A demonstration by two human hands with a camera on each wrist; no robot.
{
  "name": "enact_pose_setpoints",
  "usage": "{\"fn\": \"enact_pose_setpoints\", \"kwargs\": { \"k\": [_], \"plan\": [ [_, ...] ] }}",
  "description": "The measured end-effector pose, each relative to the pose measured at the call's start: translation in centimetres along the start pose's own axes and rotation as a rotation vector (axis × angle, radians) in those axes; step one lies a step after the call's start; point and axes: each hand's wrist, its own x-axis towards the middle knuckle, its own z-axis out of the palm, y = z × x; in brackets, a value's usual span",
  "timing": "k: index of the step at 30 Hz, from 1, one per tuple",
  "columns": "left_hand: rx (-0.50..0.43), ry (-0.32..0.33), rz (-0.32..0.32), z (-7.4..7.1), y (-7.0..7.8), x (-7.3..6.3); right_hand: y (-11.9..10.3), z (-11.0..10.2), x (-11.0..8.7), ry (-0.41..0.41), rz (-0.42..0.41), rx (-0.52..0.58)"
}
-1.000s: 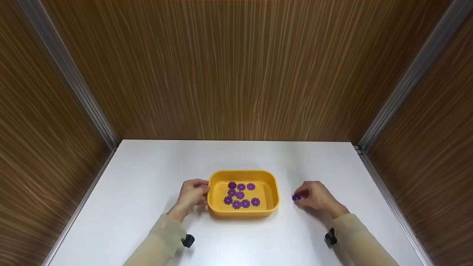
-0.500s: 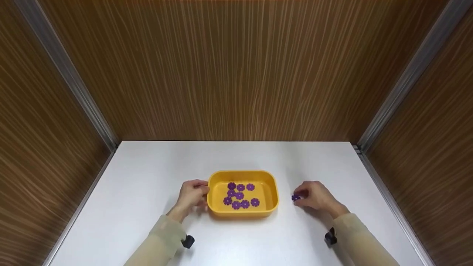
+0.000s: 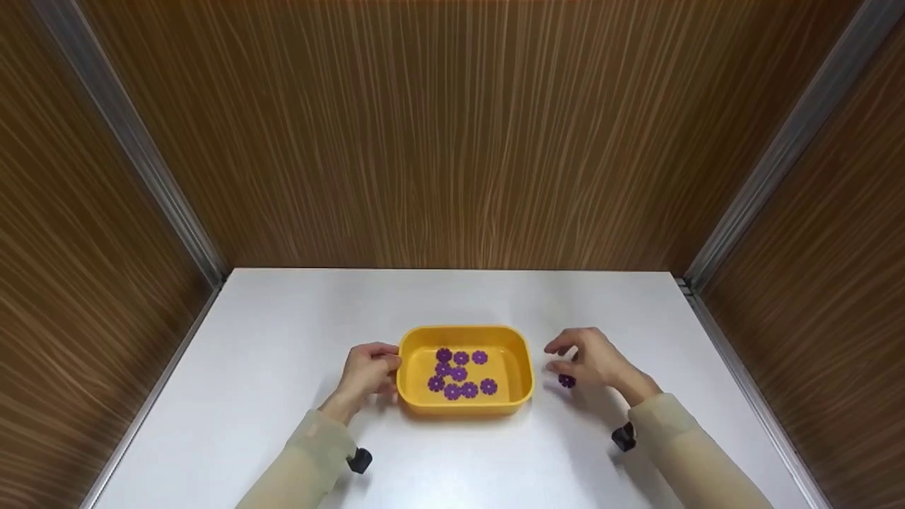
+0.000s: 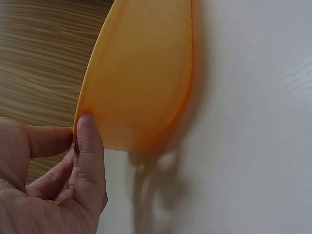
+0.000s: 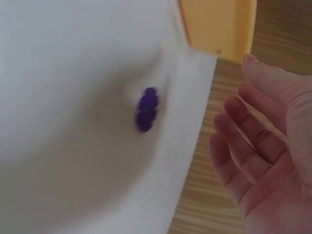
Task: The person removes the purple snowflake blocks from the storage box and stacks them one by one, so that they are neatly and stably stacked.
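A yellow tray (image 3: 509,408) with rounded corners stands on the white table, with several flat purple flower-shaped pieces (image 3: 459,373) lying on its floor. At its left end my left hand (image 3: 369,367) pinches the rim between thumb and fingers; the left wrist view shows thumb and fingertips right on the tray's edge (image 4: 141,68). To the right of the tray my right hand (image 3: 590,359) is raised over the table with thumb and fingers apart, holding nothing. Below its thumb a single purple flower piece (image 3: 566,380) lies on the table, seen also as a dark purple flower (image 5: 147,109) in the right wrist view.
The white table (image 3: 297,318) ends at a tall wood-grain panel (image 3: 452,141) at the back. More wood-grain panels with metal corner strips close in the left and right sides. A small black device (image 3: 359,461) is strapped at each wrist.
My right hand has let go of the purple flower piece, spread its fingers and lifted up and to the left. The flower stays on the table. My left hand keeps its grip on the tray.
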Motion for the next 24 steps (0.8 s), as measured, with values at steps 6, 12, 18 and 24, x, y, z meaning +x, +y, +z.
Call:
{"fn": "enact_pose_setpoints", "kwargs": {
  "k": [6,12,18,24],
  "plan": [
    [-0.008,-0.002,-0.004,0.0,0.0,0.0,-1.7,0.1,1.3,-0.050,-0.050,0.048],
    [-0.016,-0.007,-0.010,0.0,0.0,0.1,-3.2,0.7,2.6,-0.094,-0.125,0.073],
    [0.010,-0.002,-0.016,-0.1,0.2,0.2,-4.6,1.2,3.9,-0.165,-0.189,0.014],
    [0.002,-0.009,-0.017,0.0,0.2,0.2,-5.8,2.0,5.1,-0.277,-0.196,-0.118]
  ]
}}
